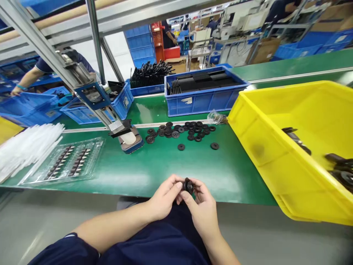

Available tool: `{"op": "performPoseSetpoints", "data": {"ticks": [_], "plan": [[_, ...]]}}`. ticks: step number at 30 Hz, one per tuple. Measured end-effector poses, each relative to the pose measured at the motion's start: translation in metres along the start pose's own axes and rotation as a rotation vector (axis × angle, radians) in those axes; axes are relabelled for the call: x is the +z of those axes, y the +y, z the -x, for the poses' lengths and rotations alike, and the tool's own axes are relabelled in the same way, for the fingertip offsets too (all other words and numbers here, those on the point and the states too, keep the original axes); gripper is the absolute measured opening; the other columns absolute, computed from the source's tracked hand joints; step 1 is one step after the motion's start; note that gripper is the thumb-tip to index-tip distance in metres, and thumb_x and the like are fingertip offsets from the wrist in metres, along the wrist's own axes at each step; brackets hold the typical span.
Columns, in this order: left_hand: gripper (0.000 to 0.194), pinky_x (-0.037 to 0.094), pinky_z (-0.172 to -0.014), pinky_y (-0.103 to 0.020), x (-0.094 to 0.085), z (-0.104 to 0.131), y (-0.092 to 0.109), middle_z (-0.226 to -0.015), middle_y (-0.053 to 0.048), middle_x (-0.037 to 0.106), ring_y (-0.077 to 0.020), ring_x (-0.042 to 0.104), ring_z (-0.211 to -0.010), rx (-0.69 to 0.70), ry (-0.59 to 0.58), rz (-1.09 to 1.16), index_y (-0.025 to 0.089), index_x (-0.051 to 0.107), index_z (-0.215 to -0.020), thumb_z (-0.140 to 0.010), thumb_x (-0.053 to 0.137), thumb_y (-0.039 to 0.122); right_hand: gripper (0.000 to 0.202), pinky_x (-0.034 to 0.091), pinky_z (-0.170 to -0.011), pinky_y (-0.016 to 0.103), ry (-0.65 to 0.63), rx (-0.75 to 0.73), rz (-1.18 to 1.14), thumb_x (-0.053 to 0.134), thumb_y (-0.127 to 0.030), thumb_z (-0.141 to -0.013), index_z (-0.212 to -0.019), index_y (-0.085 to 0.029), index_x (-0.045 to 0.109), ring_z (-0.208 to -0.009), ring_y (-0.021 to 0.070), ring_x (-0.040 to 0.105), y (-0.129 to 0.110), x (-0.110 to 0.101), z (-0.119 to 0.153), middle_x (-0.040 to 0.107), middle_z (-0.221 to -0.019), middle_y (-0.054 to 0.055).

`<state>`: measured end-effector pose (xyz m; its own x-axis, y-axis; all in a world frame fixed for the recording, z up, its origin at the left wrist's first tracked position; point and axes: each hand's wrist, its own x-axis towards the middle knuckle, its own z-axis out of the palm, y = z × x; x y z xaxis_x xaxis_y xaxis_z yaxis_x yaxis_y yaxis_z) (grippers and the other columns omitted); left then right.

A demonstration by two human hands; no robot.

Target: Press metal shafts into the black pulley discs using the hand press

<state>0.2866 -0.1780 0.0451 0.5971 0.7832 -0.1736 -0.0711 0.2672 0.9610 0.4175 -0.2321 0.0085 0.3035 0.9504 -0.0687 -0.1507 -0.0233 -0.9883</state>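
Both hands meet at the front edge of the green table (124, 176). A small black round part (188, 186) is held between them, its discs facing sideways. My left hand (167, 197) pinches its left side with thumb and fingers. Around its right side are the closed fingers of my right hand (202, 206). Several loose black discs (175, 134) lie in a cluster on the table beyond the hands, with two discs (214, 146) somewhat nearer. Finer details of the held part are too small to tell.
A yellow bin (264, 147) with black parts stands at right. A metal press (129, 138) is at centre-left, beside a clear tray (93, 162) and white sticks (27, 145). Blue crates (193, 103) line the back. Another person's arm (27, 79) reaches in at far left.
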Motion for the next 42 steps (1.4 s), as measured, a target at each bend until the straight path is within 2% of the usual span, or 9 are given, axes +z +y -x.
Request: {"op": "performPoseSetpoints", "data": {"ticks": [6, 13, 16, 18, 23, 32, 37, 39, 42], "plan": [[0.021, 0.046, -0.089, -0.032, -0.004, -0.005, 0.013, -0.107, -0.008, 0.061, -0.0169, 0.058, -0.098, 0.253, -0.021, -0.408, 0.017, 0.051, -0.115, -0.097, 0.047, 0.025, 0.042, 0.051, -0.094, 0.031, -0.029, 0.054, -0.249, 0.075, -0.038, -0.078, -0.114, -0.022, 0.059, -0.108, 0.0195, 0.060, -0.008, 0.000, -0.008, 0.063, -0.115, 0.007], [0.026, 0.048, -0.089, -0.032, -0.045, 0.002, 0.013, -0.107, -0.010, 0.061, -0.0178, 0.058, -0.100, 0.550, 0.054, -0.696, 0.018, 0.053, -0.119, -0.093, 0.050, 0.015, 0.033, 0.046, -0.097, 0.032, -0.152, 0.109, -0.272, 0.072, -0.038, -0.081, -0.109, -0.023, 0.062, -0.110, 0.0204, 0.059, 0.003, 0.024, -0.015, 0.063, -0.115, 0.007], [0.023, 0.048, -0.089, -0.032, -0.071, 0.003, 0.018, -0.105, -0.009, 0.063, -0.0181, 0.060, -0.098, 0.480, 0.196, -0.642, 0.016, 0.054, -0.116, -0.093, 0.051, 0.020, 0.030, 0.044, -0.095, 0.031, -0.229, 0.096, -0.184, 0.062, -0.048, -0.087, -0.085, -0.018, 0.065, -0.108, 0.0213, 0.058, 0.009, 0.037, -0.021, 0.064, -0.111, 0.009], [0.022, 0.048, -0.088, -0.031, -0.088, 0.004, 0.025, -0.103, -0.009, 0.064, -0.0174, 0.061, -0.095, 0.393, 0.236, -0.557, 0.016, 0.054, -0.115, -0.094, 0.050, 0.024, 0.034, 0.046, -0.089, 0.029, -0.208, 0.110, -0.130, 0.057, -0.052, -0.089, -0.090, -0.019, 0.066, -0.106, 0.0210, 0.058, 0.010, 0.045, -0.026, 0.063, -0.115, 0.010], [0.020, 0.046, -0.084, -0.029, -0.122, 0.005, 0.040, -0.099, -0.006, 0.064, -0.0165, 0.060, -0.091, 0.271, 0.004, -0.584, 0.018, 0.056, -0.110, -0.094, 0.051, 0.028, 0.057, 0.049, -0.088, 0.031, -0.191, 0.119, -0.067, 0.074, -0.046, -0.078, -0.127, -0.024, 0.053, -0.102, 0.0196, 0.059, 0.000, 0.070, -0.037, 0.061, -0.121, 0.009], [0.019, 0.042, -0.083, -0.030, -0.172, -0.032, 0.010, -0.098, -0.004, 0.063, -0.0180, 0.057, -0.091, 0.214, -0.211, -0.688, 0.020, 0.055, -0.107, -0.092, 0.052, 0.031, 0.056, 0.050, -0.088, 0.034, -0.183, 0.152, -0.016, 0.077, -0.043, -0.072, -0.117, -0.017, 0.056, -0.096, 0.0201, 0.064, 0.021, 0.099, -0.066, 0.067, -0.111, 0.011], [0.027, 0.044, -0.072, -0.026, -0.180, -0.048, -0.017, -0.086, -0.005, 0.063, -0.0151, 0.056, -0.076, 0.223, -0.113, -0.537, 0.018, 0.052, -0.115, -0.091, 0.051, 0.031, 0.061, 0.052, -0.074, 0.034, -0.019, 0.119, 0.263, 0.073, -0.048, -0.070, -0.118, -0.014, 0.057, -0.083, 0.0212, 0.065, 0.018, 0.071, -0.098, 0.069, -0.102, 0.013], [0.025, 0.044, -0.072, -0.026, -0.181, -0.048, -0.021, -0.087, -0.006, 0.063, -0.0146, 0.056, -0.075, 0.223, -0.083, -0.526, 0.017, 0.053, -0.112, -0.091, 0.052, 0.030, 0.063, 0.052, -0.072, 0.035, 0.103, 0.059, 0.427, 0.070, -0.052, -0.069, -0.117, -0.013, 0.059, -0.080, 0.0218, 0.065, -0.007, 0.042, -0.117, 0.070, -0.098, 0.012], [0.022, 0.045, -0.072, -0.026, -0.184, -0.044, -0.021, -0.090, -0.007, 0.063, -0.0145, 0.056, -0.076, 0.247, -0.107, -0.570, 0.017, 0.056, -0.106, -0.087, 0.057, 0.027, 0.066, 0.050, -0.079, 0.038, 0.460, -0.085, 0.738, 0.069, -0.058, -0.061, -0.112, -0.016, 0.065, -0.086, 0.0253, 0.064, -0.062, -0.018, -0.140, 0.070, -0.095, 0.009]]}}
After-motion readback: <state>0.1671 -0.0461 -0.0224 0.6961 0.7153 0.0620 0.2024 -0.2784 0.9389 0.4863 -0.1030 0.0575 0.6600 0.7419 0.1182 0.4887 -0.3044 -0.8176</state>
